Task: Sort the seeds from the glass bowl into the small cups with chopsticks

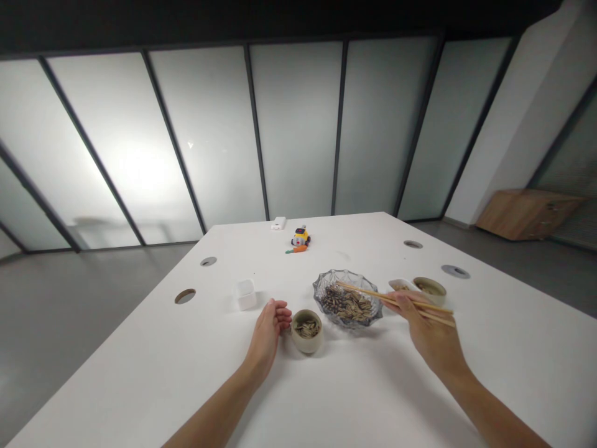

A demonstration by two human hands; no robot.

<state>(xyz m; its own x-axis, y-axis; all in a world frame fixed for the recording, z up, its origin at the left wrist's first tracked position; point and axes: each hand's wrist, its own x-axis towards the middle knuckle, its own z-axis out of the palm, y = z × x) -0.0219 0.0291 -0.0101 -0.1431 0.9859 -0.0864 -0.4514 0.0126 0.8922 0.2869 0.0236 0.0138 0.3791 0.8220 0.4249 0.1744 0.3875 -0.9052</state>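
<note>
Wooden chopsticks [365,290] are gripped in my right hand [431,336], their tips over a clear scalloped glass bowl [321,280]. Inside that bowl, dark round pieces [334,297] lie at the left and striped sunflower seeds [357,306] at the right. My left hand [268,331] rests on its edge at the left side of a small beige cup [308,347], fingers loosely curved and holding nothing. Whether its fingertips touch the cup I cannot tell. More seeds [307,328] lie in the cup.
Right of the bowl stand a white dish [400,283] and another beige cup [438,292], both with some contents. A white plastic box [245,295] is at left. Farther back are an orange carrot-like item [298,249], a yellow toy vehicle [301,236] and a white device [278,223].
</note>
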